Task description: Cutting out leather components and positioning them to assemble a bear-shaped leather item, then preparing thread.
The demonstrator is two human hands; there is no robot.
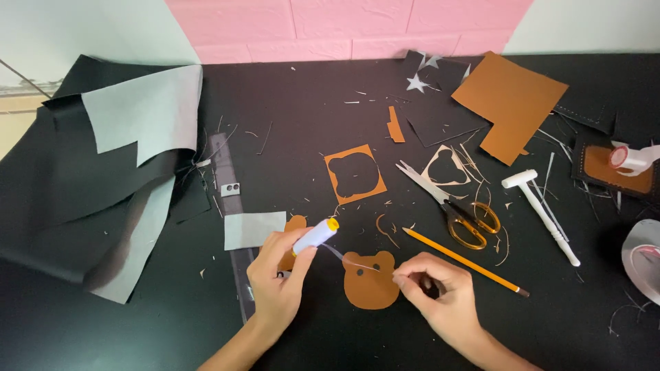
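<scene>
My left hand [277,282] holds a small white spool of thread [315,236] with a yellow end, tilted up to the right. A thin thread [347,259] runs from the spool across to my right hand [440,292], whose fingertips pinch its end. Between the hands lies a brown bear-head cutout [370,279] with two dark eyes on the black table. A second brown cutout [294,225] shows partly behind the left hand.
Yellow-handled scissors [454,209] and an orange pencil [464,262] lie just right of the bear. A white mallet [544,213], brown sheets [507,103], a brown stencil square [354,174], tape rolls [643,257], a clear ruler [229,199] and black and grey fabric [124,172] surround them.
</scene>
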